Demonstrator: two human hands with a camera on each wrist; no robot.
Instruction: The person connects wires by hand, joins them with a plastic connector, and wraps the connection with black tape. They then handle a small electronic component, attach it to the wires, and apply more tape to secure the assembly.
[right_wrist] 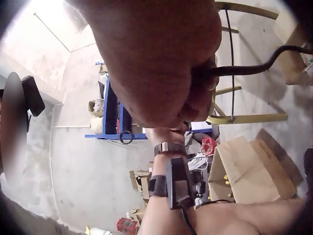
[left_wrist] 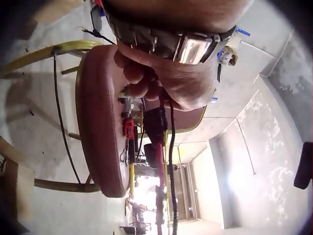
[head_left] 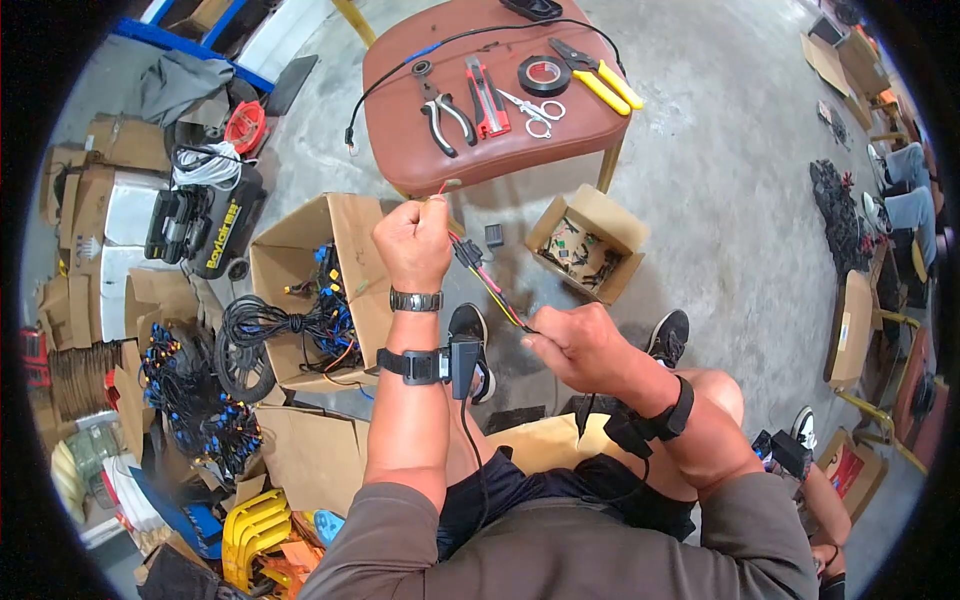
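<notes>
A thin wire harness (head_left: 492, 287) with black, yellow, pink and red strands stretches between my two hands. My left hand (head_left: 415, 245) grips its upper end in a closed fist, and a short red wire end pokes out above the thumb. Just below that fist sits a small black block (head_left: 466, 252) on the wires, seen also as a dark block (left_wrist: 155, 125) in the left wrist view. Lower and to the right, my right hand (head_left: 580, 345) pinches the other end between thumb and curled fingers. A black cable (right_wrist: 259, 68) runs out of that fist in the right wrist view.
A brown padded chair (head_left: 430, 170) ahead bears pliers (head_left: 447, 120), a red cutter (head_left: 486, 95), scissors (head_left: 537, 115), black tape (head_left: 544, 75) and yellow-handled strippers (head_left: 605, 85). Cardboard boxes of cables (head_left: 345, 225) and small parts (head_left: 620, 225) stand on the floor below.
</notes>
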